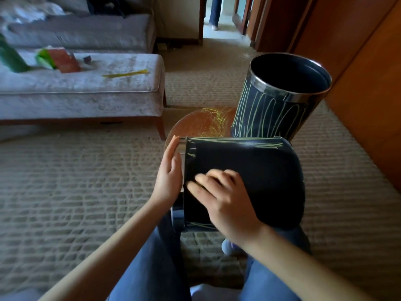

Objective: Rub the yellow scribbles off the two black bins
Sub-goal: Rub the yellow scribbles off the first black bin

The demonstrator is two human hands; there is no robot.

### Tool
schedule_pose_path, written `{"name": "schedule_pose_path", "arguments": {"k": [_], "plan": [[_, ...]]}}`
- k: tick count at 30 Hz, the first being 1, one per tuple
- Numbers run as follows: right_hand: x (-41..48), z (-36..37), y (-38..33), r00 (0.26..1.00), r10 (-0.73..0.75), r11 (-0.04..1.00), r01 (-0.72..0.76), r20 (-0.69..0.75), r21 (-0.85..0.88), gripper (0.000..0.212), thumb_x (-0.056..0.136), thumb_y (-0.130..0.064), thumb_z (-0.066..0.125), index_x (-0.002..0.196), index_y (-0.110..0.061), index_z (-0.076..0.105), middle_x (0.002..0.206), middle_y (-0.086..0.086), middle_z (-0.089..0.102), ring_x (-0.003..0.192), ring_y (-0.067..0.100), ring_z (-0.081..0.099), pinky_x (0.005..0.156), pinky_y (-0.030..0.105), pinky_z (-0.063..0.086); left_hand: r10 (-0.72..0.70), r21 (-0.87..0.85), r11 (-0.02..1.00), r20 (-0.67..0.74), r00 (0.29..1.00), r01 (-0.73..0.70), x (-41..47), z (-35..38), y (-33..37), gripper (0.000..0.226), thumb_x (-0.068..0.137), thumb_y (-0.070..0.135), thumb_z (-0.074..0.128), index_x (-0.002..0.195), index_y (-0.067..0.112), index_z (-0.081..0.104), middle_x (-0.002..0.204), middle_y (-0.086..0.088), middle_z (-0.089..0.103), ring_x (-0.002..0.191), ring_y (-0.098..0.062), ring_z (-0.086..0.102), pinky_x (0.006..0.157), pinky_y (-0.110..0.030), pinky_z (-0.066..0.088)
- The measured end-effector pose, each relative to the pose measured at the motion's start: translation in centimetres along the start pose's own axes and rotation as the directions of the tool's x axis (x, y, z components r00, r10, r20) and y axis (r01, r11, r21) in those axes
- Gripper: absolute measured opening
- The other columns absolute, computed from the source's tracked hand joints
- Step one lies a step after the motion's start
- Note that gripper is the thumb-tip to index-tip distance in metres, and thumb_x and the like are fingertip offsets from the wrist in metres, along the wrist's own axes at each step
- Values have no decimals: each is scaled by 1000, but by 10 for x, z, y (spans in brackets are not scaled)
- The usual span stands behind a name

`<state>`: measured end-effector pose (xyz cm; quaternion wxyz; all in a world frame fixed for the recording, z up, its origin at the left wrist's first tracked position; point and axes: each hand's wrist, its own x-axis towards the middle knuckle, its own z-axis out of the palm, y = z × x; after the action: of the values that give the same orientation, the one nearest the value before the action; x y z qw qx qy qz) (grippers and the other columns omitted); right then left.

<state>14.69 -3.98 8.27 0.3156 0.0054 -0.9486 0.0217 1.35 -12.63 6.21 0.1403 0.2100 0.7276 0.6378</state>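
One black bin (260, 170) lies on its side across my lap, mouth to the left. Its upper side is mostly bare black, with yellow scribbles along the top edge and near the bottom edge. My left hand (169, 170) rests flat against the chrome rim at the mouth, fingers straight. My right hand (221, 196) presses its blurred fingers on the bin's side near the rim; I cannot see a cloth under them. A second black bin (271, 114) stands upright behind, with a chrome rim and covered in yellow scribbles.
A round brown disc (201, 124) with yellow scribbles lies on the carpet behind the lying bin. A grey bench (86, 83) at left carries a yellow stick (125, 73), a book and green items. Wooden panels stand at right. A person's legs (214, 11) show in the far doorway.
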Motion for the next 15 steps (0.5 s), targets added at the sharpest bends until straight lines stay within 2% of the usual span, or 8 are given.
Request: {"name": "schedule_pose_path", "arguments": {"k": [3,5,8,10,11,13,14,15], "plan": [[50,14,15,976,186,981,-191,110,36,28,89,-7,51,103,-20,72,97,-1,69,89,29,59,74,41,47,6,-4,1000,-8,1000,-6,0,1,-4,43,107,6,29,149,11,36,156,-5,38,146,-13,32,121,-30,23],[83,26,33,933,283,955,-295,224,22,32,87,-3,56,107,-22,72,98,1,69,90,32,58,77,44,49,4,0,1000,0,1000,-4,-3,0,-5,44,107,10,29,151,16,35,157,-6,38,146,-16,32,122,-39,23],[110,39,53,884,287,950,-311,369,7,31,93,-7,56,115,-24,70,108,3,68,100,34,58,86,43,49,4,-4,1000,30,1000,-4,-12,-3,-9,50,103,25,29,152,25,31,156,-12,39,143,-32,35,119,-54,26],[101,31,56,916,226,968,-250,331,31,28,91,-4,58,112,-19,71,103,5,69,93,34,58,80,43,50,-59,-1,998,36,998,59,-6,-5,-9,55,97,31,31,152,27,32,151,-20,42,139,-42,37,116,-61,28],[87,23,58,945,196,976,-214,262,41,28,88,0,61,109,-16,72,100,6,69,88,34,59,75,43,51,-112,11,994,36,993,112,2,-5,-9,59,92,36,33,151,28,34,148,-22,45,136,-46,38,114,-63,29],[50,2,69,983,162,986,-165,84,22,29,84,4,67,108,-11,73,99,6,70,84,32,60,73,43,52,-232,35,972,21,973,231,25,-5,-6,62,83,45,39,141,26,45,138,-18,56,128,-41,51,108,-62,40],[29,-11,77,989,146,989,-146,17,-12,28,85,4,67,109,-9,73,101,7,70,86,31,62,76,45,52,-282,50,959,27,959,281,37,-3,-4,57,83,49,42,131,20,54,124,-15,65,113,-34,62,98,-54,51],[9,-23,87,990,136,989,-137,-27,-52,27,87,3,66,110,-9,73,103,7,70,90,31,63,79,46,52,-330,51,943,27,943,329,47,-2,-1,48,88,50,46,115,14,61,100,-11,71,87,-25,68,77,-41,57]]}}
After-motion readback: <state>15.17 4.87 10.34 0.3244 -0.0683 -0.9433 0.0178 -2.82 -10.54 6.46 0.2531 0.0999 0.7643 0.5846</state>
